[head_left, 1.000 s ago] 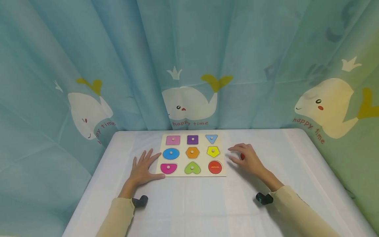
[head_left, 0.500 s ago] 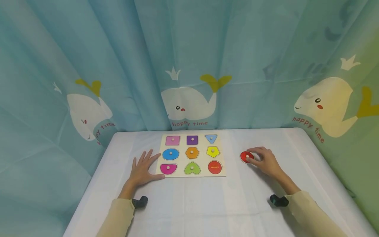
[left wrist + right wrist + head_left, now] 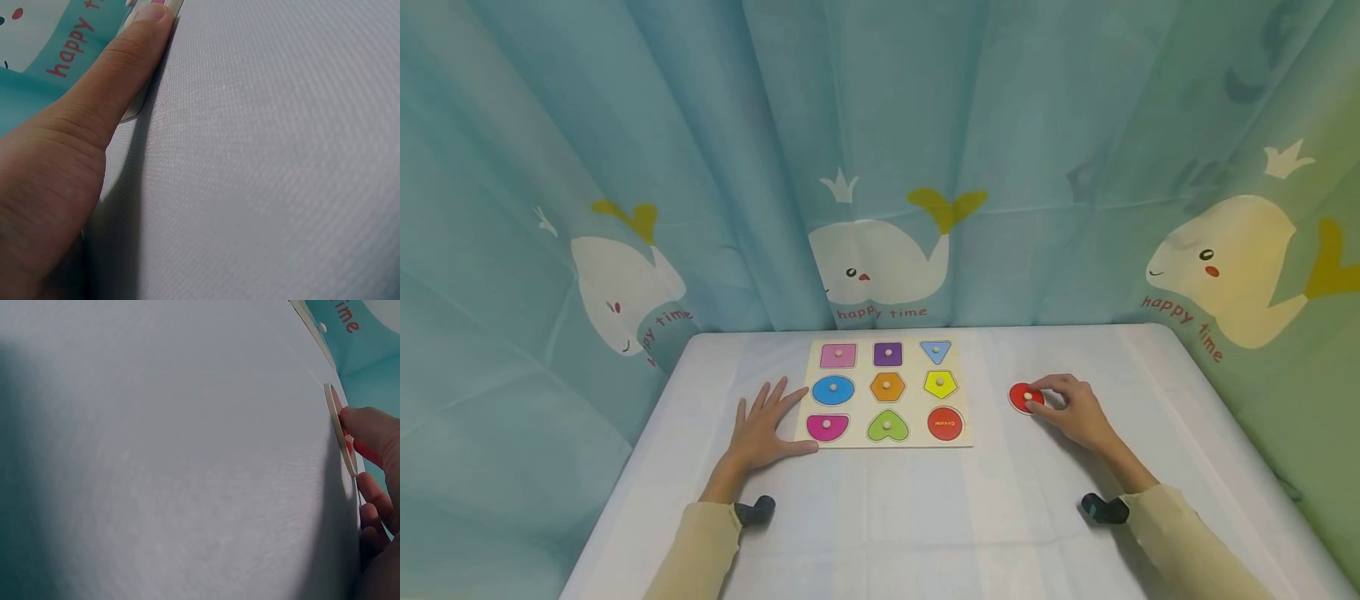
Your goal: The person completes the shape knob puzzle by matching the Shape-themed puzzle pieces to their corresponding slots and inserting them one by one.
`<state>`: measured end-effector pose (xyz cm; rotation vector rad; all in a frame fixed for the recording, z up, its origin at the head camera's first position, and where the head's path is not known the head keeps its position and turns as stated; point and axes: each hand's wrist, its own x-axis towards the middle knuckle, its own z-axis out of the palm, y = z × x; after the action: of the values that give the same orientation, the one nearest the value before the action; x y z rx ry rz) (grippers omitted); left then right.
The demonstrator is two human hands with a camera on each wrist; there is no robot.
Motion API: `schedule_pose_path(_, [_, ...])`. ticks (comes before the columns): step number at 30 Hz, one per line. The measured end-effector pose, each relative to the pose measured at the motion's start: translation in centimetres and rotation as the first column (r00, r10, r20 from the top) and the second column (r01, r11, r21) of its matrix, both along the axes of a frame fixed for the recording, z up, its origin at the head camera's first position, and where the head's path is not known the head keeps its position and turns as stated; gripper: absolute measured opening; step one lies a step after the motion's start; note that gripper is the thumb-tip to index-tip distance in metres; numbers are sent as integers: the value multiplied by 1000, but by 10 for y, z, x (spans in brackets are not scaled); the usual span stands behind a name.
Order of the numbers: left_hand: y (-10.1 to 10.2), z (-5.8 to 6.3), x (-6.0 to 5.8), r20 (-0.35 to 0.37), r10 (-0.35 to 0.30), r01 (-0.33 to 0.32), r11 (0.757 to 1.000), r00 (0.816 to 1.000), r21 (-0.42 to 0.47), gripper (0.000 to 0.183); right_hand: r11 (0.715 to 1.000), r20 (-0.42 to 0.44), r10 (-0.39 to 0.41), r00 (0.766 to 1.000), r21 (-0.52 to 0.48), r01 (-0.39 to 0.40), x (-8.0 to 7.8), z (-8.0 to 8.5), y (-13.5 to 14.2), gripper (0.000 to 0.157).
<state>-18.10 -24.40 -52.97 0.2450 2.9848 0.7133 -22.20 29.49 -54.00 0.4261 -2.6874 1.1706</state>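
A cream puzzle board (image 3: 917,408) lies at the table's far side, with knobbed coloured shapes and a red round space (image 3: 944,424) labelled with small print. My left hand (image 3: 761,437) spreads its fingers at the board's left edge; in the left wrist view its thumb (image 3: 119,75) lies along that edge. To the right of the board, a red round puzzle piece (image 3: 1018,397) with a small knob is on the table. My right hand (image 3: 1078,415) pinches its knob between thumb and index finger. In the right wrist view the red piece (image 3: 336,412) shows nearly edge-on beside the thumb.
A white cloth (image 3: 910,525) covers the table. Behind it hangs a blue-green curtain (image 3: 715,167) printed with whales. Dark wrist cameras (image 3: 756,511) jut from both sleeves above the cloth.
My right hand has moved to the right, away from the board, and its fingertips have come to the knob of the red round piece. The left hand has stayed put.
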Motion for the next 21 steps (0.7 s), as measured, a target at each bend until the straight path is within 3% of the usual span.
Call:
schedule_pose_path(10, [0, -1, -1, -2, 3, -3, 1000, 1000, -15, 103, 1000, -45, -16, 999, -21, 15, 0, -1, -3, 17])
schedule_pose_path(21, [0, 1, 0, 2, -1, 1, 1000, 1000, -17, 104, 1000, -67, -21, 997, -17, 20, 0, -2, -4, 15])
